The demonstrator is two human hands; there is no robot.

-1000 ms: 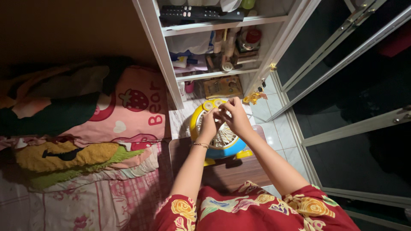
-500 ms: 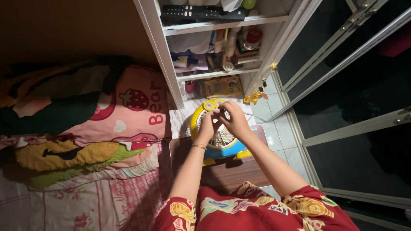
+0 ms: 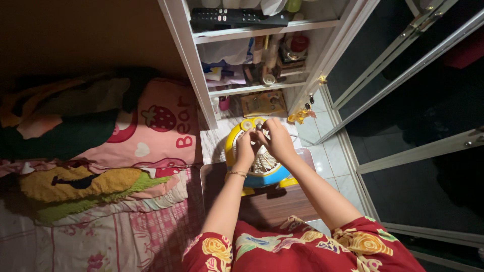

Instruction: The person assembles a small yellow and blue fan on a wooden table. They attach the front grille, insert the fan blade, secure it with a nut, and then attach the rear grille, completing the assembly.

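A small yellow and blue fan (image 3: 242, 132) with a white grille stands on a low dark wooden table (image 3: 272, 204). My left hand (image 3: 246, 147) and my right hand (image 3: 277, 139) are both over the top of the fan's grille, fingertips pinched together on a small part near its upper rim. What the fingers pinch is too small to make out. A thin bracelet sits on my left wrist.
A white shelf unit (image 3: 201, 75) with bottles, boxes and remote controls (image 3: 237, 17) stands behind the fan. Bedding with a pink strawberry pillow (image 3: 156, 126) lies left. Dark glass doors with metal frames (image 3: 403, 65) stand right, over white tiled floor (image 3: 327, 156).
Both hands have shifted slightly lower and closer to the fan's top rim, still pinched together. The fan has not moved.
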